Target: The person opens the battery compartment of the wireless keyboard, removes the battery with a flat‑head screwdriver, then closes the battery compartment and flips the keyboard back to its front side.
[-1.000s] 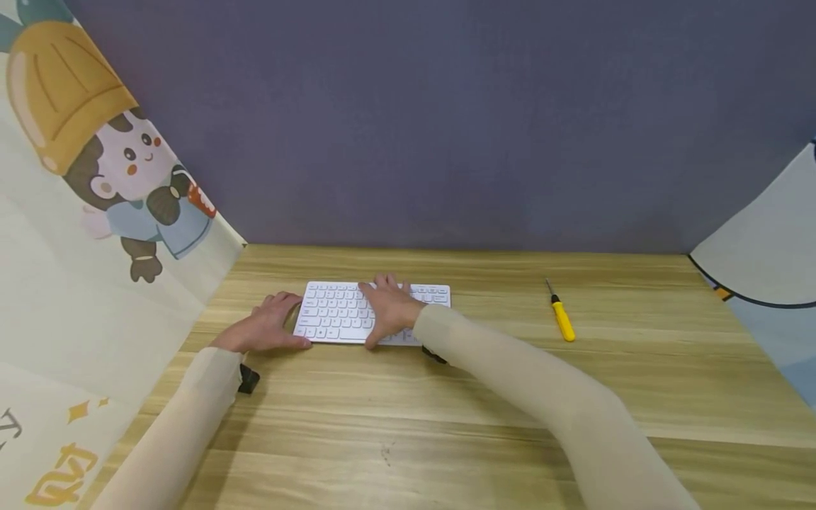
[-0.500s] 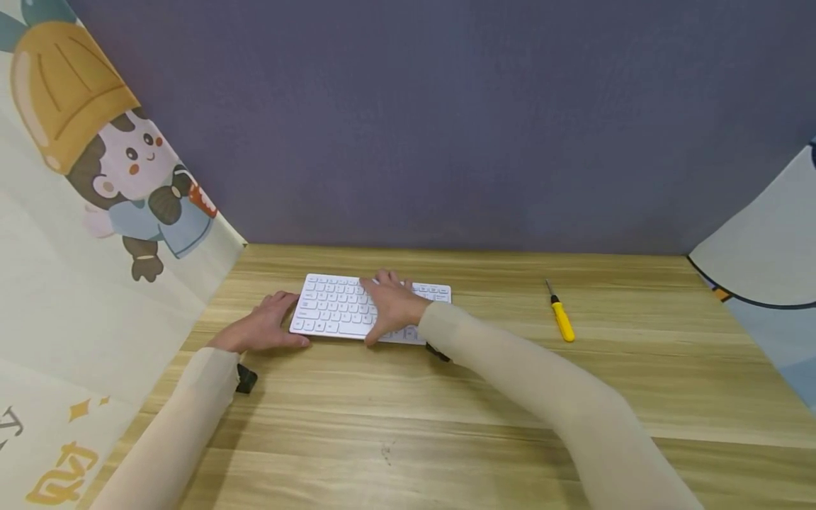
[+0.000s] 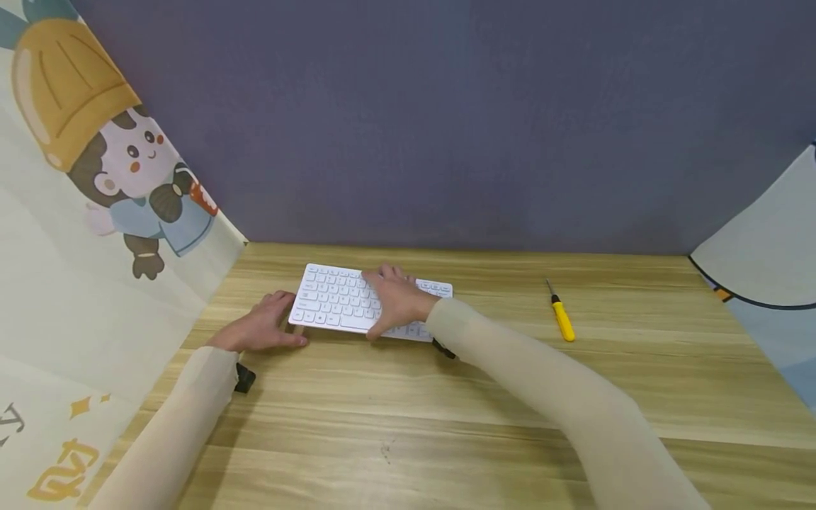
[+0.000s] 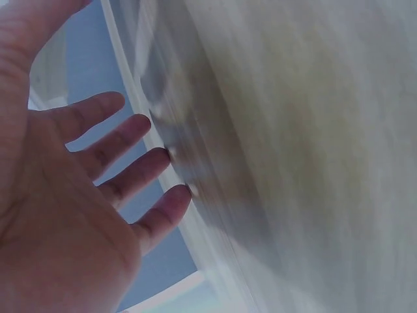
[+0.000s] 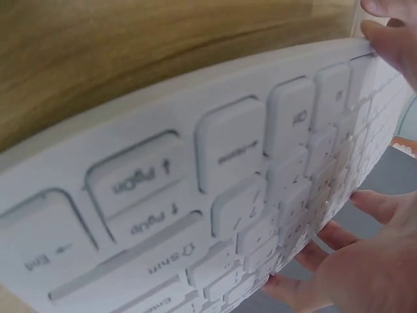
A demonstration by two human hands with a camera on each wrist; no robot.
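Note:
A white keyboard (image 3: 334, 297) lies tilted over the wood-grain table, its left end raised. My right hand (image 3: 398, 304) grips it across its width, thumb at the near edge and fingers at the far edge. The right wrist view shows the keys of the keyboard (image 5: 234, 156) close up, with right-hand fingers (image 5: 319, 261) along one long edge. Beside the raised left end is my left hand (image 3: 264, 329), holding nothing. In the left wrist view the left hand (image 4: 78, 202) has its fingers spread and fairly straight, fingertips close to the tabletop.
A yellow-handled screwdriver (image 3: 563, 322) lies on the table (image 3: 382, 418) to the right of the keyboard. A dark upright panel (image 3: 446, 142) stands along the back edge. To the left hangs a pale cloth (image 3: 76, 297) printed with a cartoon figure.
The keyboard's left end has risen and shifted slightly left and away, tilting the keyboard in my right hand. My left hand has moved slightly left.

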